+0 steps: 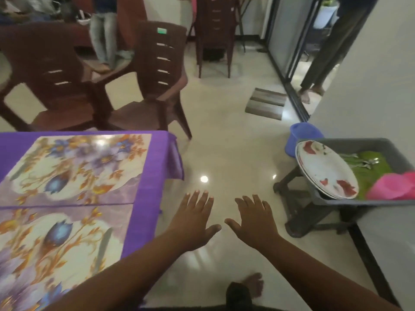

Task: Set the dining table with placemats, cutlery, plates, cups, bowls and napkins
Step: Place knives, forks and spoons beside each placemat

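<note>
Your left hand [193, 223] and right hand [253, 223] are both spread flat and hold nothing. Two placemats [76, 167] lie on the table [146, 198]. A stack of plates [325, 169] leans in one gray tub [368, 143].

Two glossy rectangular floral placemats [74, 169] lie flat, edge to edge, on the purple-clothed table [155, 176] at left. At right, white red-flowered plates [325, 169] lean tilted in a grey plastic tub [368, 142] beside metal cutlery [359, 161].

The grey tub [350, 199] is cut off by the right edge, as is the pink item [391, 187] inside it. Cutlery [361, 161] behind the plates [325, 169] is too blurred to sort. The nearer placemat [56, 250] runs off the frame's left and bottom.
</note>
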